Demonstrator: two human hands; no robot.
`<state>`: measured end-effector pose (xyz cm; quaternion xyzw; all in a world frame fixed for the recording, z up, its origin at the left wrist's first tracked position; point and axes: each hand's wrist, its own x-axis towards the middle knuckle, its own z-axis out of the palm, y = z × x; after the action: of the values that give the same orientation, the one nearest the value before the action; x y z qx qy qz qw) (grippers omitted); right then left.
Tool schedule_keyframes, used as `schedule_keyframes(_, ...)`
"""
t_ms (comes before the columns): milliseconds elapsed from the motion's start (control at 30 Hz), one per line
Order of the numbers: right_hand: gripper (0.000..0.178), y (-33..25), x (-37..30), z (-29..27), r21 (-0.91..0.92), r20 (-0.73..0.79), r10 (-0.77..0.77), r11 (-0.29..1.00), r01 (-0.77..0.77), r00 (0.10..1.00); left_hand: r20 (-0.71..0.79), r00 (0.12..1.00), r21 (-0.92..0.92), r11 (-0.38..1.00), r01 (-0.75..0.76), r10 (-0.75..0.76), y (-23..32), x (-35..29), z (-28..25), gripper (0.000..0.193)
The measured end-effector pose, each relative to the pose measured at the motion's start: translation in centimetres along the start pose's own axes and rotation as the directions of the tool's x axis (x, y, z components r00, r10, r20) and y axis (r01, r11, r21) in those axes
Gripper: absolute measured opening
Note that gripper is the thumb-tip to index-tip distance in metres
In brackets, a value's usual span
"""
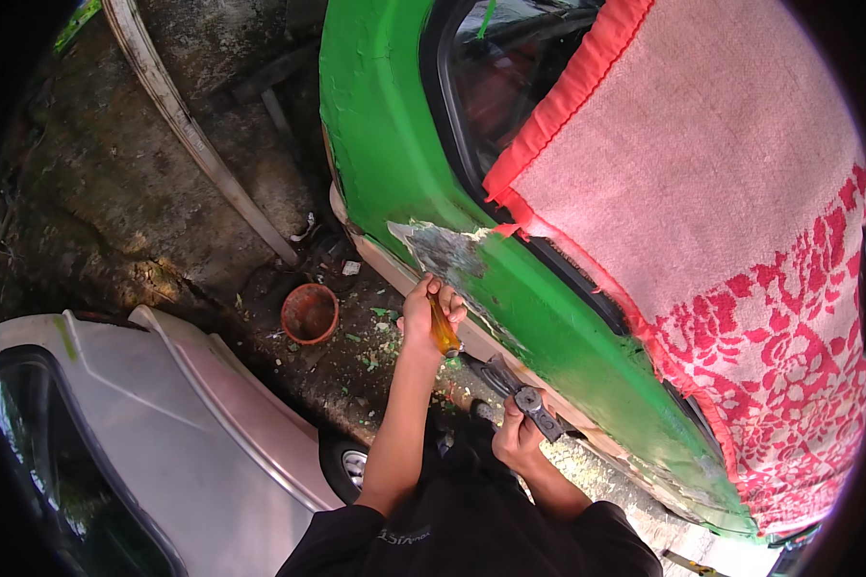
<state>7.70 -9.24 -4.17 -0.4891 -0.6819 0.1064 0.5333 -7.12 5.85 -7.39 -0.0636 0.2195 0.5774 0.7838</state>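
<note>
Left hand (431,313) closed around a tool with an amber handle (444,332), most likely a screwdriver or chisel; the working tip is hidden behind the fingers. The handle sticks out below the fist toward 5 o'clock. The fist rests against the green car body (385,135), right at the lower edge of a scraped patch (445,248) where paint is gone and grey-white shows through.

Right hand (518,438) clenched around a grey metal hammer (527,396), lying at about 5 o'clock from the left hand and near it, not touching. The hammer's head points toward 11 o'clock, up at the amber handle. It sits just beside the car's pale lower sill (496,341).

Both forearms come in from the lower edge; black sleeves (471,534) at 6 o'clock.

The green panel runs from 12 o'clock down to 4 o'clock. A dark window (496,87) sits above the scraped patch. A pink cloth with a red flower pattern and red hem (722,240) hangs over the car and covers most of the view from 1 to 4 o'clock.

On the dirt ground (115,192) at 9 o'clock of the left hand, a rust-coloured round pot (310,313), open side up. Green paint flakes (375,358) lie scattered between the pot and the car. A long pale strip (197,144) runs across the ground from 11 o'clock toward the pot.

A silver car (173,423) fills 7 to 8 o'clock, one wheel (348,466) showing beside the left forearm.
</note>
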Motion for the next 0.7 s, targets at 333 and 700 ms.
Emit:
schedule_keyframes(333,0.014,0.1,0.9,2.6,-0.095,0.203,-0.058,0.992,0.079,0.978,0.103,0.994,-0.180,0.983,0.043,-0.024,1.1,1.2,-0.9,0.038)
schedule_keyframes(700,0.016,-2.3,0.5,0.8,0.060,-0.029,-0.067,0.996,0.069,0.997,0.054,0.998,0.007,0.999,0.033,-0.033,0.6,0.0,-0.5,0.037)
